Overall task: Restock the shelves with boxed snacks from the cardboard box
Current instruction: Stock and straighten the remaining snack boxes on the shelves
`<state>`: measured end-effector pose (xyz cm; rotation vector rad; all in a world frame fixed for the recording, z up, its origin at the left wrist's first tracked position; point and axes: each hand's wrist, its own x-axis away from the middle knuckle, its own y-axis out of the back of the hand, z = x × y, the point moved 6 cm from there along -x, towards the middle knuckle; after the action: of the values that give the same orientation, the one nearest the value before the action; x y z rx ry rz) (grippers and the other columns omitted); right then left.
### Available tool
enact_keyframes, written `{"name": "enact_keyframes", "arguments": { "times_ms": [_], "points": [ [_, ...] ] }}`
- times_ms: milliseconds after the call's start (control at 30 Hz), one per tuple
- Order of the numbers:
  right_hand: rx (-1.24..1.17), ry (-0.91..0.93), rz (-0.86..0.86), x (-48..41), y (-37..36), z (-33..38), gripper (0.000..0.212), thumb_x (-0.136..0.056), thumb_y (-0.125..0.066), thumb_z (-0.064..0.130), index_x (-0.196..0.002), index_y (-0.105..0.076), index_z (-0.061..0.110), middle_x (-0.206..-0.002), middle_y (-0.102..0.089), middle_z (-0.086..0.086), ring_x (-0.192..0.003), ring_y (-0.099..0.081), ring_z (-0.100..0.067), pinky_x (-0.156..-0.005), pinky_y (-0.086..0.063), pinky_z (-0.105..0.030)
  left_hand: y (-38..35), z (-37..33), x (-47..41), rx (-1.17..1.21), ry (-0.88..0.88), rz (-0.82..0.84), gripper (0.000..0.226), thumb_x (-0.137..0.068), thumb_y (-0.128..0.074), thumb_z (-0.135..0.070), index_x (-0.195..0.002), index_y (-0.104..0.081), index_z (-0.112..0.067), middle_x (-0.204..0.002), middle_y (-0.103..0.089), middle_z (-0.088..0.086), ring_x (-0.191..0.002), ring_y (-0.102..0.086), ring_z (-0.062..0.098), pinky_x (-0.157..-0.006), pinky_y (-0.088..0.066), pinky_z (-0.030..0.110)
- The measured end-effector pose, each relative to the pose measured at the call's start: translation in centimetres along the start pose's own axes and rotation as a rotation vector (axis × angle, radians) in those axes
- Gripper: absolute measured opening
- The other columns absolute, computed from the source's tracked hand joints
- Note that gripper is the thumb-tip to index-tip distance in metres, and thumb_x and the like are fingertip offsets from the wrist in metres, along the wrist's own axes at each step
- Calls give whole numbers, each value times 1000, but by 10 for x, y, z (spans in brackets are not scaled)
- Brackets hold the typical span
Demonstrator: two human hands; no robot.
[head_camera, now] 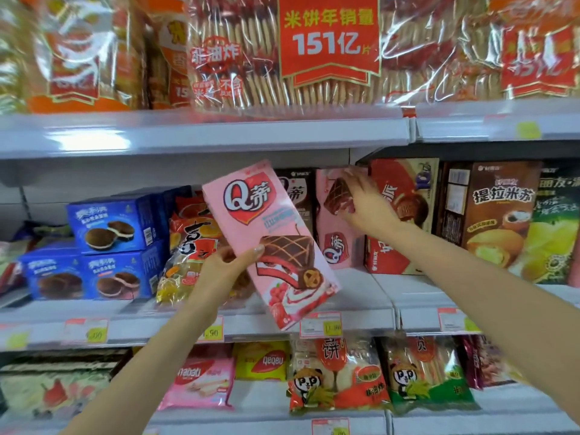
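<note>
Past the blue boxes [116, 224], the left hand [219, 271] pinches a pink snack box [270, 243], thumb on the front and fingers behind. It's tilted in front of the middle shelf [345, 321], probably waiting for a gap. The right hand [365, 202] has its fingers spread against the shelved pink box [337, 221], likely shoving it toward the red box [395, 215] to make room.

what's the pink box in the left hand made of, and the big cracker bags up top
Pink box: seemingly thin printed paperboard, lightly glossy; flat faces, crisp folded edges, soft sheen.
Cracker bags: clear plastic film, shiny; wrinkles, bright glare streaks, crackers visible through it.
</note>
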<state>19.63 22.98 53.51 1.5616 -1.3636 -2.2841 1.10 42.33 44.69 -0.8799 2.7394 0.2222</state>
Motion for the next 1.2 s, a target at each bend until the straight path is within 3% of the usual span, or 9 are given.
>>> {"name": "enact_keyframes", "arguments": {
  "times_ms": [67, 367, 500, 633, 700, 833, 967, 1133, 1200],
  "points": [
    [54, 0, 6, -18, -4, -2, 82, -81, -68, 14, -148, -21, 8, -157, -11, -12, -143, -14, -29, -114, -26, -39, 7, -7, -6, -57, -24, -21, 34, -80, -69, -34, -99, -59, -8, -72, -68, 4, -49, -59, 10, -42, -49, 22],
    [194, -76, 104, -43, 0, -1, 84, -72, -75, 22, -144, -30, 19, -140, -30, -12, -129, -32, -33, -102, -37, -36, -7, -38, -59, -731, -200, -163, 66, -71, -68, -60, -106, -47, -8, -97, -62, 4, -86, -61, 25, -74, -51, 35],
    [157, -55, 100, -39, 10, 1, 61, -76, -67, 9, -131, -42, 14, -139, -28, -12, -126, -34, -31, -92, -40, -31, -21, -21, -67, -818, -156, -155, 71, -73, -65, -62, -108, -45, -4, -104, -62, 11, -93, -62, 29, -74, -51, 36],
    [-4, -80, 172, -39, 20, 4, 63, -73, -73, 9, -126, -40, 14, -128, -41, -10, -106, -47, -24, -76, -44, -28, -24, -9, -67, -743, -136, -152, 73, -74, -68, -56, -115, -41, -3, -114, -56, 12, -101, -60, 32, -78, -50, 38],
    [-2, -93, 249, -38, 21, 5, 74, -72, -74, 9, -133, -33, 16, -130, -40, -11, -105, -47, -23, -73, -45, -27, -25, -13, -63, -752, -205, -188, 73, -76, -70, -49, -120, -37, -2, -121, -48, 15, -103, -57, 33, -76, -47, 36],
    [104, -70, 318, -44, 14, 4, 82, -72, -74, 10, -142, -32, 18, -143, -27, -6, -133, -25, -27, -104, -37, -38, -27, -24, -43, -781, -447, -336, 66, -73, -77, -39, -111, -41, 1, -114, -43, 18, -77, -49, 23, -54, -37, 23],
    [125, -24, 269, -50, 16, 16, 62, -72, -74, 11, -125, -43, 16, -131, -43, -8, -119, -39, -26, -93, -39, -34, -34, -32, -27, -870, -758, -423, 41, -71, -80, -21, -90, -50, 0, -89, -48, 14, -64, -40, 15, -44, -27, 13],
    [213, 33, 239, -35, 27, 27, 81, -65, -81, 27, -131, -36, 15, -130, -45, -12, -116, -44, -32, -92, -40, -36, -58, -28, -15, -884, -906, 23, 13, -86, -61, -11, -97, -54, -8, -85, -54, -3, -66, -55, 16, -52, -47, 25],
    [259, 69, 229, -19, 32, 35, 89, -64, -82, 33, -138, -35, 18, -135, -41, -9, -120, -44, -30, -94, -42, -39, -65, -20, -12, -843, -819, 195, 13, -90, -56, -17, -103, -53, -13, -80, -51, -12, -66, -49, 7, -56, -40, 14]
  ]
}}
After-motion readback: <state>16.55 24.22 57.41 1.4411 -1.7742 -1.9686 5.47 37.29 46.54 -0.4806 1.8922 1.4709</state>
